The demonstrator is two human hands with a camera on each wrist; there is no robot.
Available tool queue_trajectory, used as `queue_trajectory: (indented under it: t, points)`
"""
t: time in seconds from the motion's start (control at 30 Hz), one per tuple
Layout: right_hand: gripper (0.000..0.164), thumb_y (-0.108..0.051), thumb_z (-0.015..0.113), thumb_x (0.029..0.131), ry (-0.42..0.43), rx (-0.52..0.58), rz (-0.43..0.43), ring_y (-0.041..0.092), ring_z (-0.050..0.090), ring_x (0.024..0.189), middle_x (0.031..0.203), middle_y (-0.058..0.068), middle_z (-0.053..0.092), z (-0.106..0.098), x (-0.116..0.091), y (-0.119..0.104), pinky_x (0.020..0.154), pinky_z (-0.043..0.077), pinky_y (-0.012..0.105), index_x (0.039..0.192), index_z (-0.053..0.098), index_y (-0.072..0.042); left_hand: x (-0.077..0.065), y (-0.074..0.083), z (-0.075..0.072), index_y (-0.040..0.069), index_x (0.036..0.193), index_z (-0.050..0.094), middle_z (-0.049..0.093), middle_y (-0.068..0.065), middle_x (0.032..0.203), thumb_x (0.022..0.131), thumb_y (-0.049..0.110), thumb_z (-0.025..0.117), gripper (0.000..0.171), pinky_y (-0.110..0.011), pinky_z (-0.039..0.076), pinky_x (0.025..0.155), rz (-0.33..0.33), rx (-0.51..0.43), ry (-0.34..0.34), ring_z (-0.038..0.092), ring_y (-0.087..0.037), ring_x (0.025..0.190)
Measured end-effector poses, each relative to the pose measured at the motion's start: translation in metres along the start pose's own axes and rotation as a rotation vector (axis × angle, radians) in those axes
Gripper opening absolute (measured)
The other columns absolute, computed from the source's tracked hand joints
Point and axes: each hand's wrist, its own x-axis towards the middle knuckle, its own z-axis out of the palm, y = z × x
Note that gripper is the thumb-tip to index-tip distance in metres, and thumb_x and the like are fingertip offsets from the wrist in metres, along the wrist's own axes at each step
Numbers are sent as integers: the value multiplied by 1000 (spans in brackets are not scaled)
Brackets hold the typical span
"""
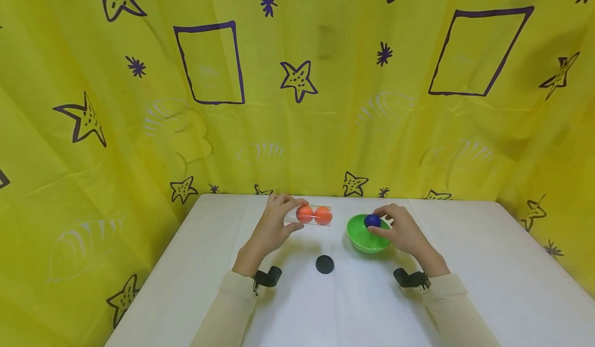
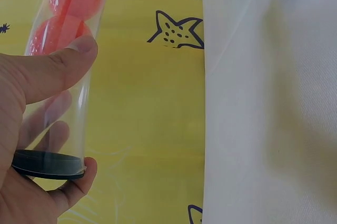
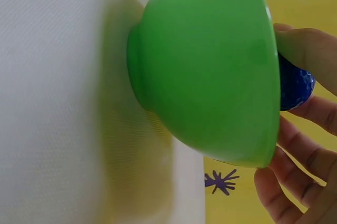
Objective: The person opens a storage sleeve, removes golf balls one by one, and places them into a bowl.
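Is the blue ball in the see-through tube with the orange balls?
No, the right hand pinches the blue ball at the green bowl, apart from the see-through tube.

There is room to pass between the tube [image 1: 291, 216] and bowl [image 1: 367, 245], or over the low cap [image 1: 325, 264]; the curtain [image 1: 325, 130] bars 3 sides of the table [image 1: 321, 311].

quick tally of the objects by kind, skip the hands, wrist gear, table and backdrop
Orange balls, in the tube: 2
Blue ball, at the bowl: 1
Green bowl: 1
Clear tube, fitted dark end included: 1
Loose black cap: 1
Total visible: 6
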Motion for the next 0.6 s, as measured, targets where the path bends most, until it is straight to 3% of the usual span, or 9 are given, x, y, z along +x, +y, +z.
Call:
queue_trajectory:
  t: [0.43,0.6]
  points:
    - [41,-30,82,88,-18,-26,-7,36,43,113,124,20,56,7,-2,7,84,45,40,118,70,-5,0,1,-2,19,128,69,63,-9,116,82,7,85,50,-42,47,93,-31,-16,-28,46,-28,114]
    - [42,-30,83,86,-40,-30,9,37,43,113,126,20,56,8,-2,7,85,47,45,118,70,-5,-1,0,-1,19,128,70,63,-8,116,81,7,85,50,-42,47,92,-29,-17,-21,46,-27,114]
